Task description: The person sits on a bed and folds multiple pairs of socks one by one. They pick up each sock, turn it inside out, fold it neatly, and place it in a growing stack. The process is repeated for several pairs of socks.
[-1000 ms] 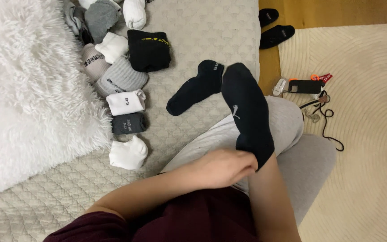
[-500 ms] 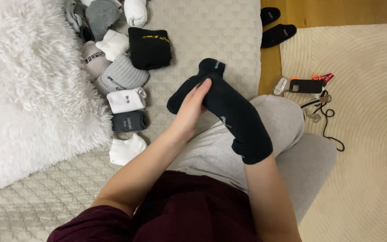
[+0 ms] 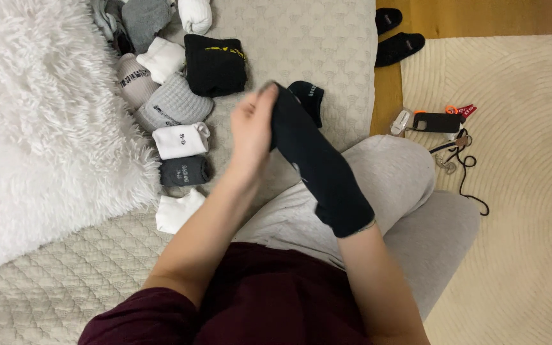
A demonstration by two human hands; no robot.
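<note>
Fingers of the left hand [image 3: 250, 131] pinch the toe end of a black sock [image 3: 317, 169] that sheathes the right hand [image 3: 346, 207] like a mitten, its grip hidden, so unclear. The sock hovers over the grey-trousered knee [image 3: 391, 172]. Just beyond it, a second black sock [image 3: 308, 96] lies on the quilted bed [image 3: 301, 38].

Folded socks [image 3: 177, 108] left on bed [image 3: 314, 45], keys [image 3: 445, 137] right on rug [image 3: 531, 191]
</note>
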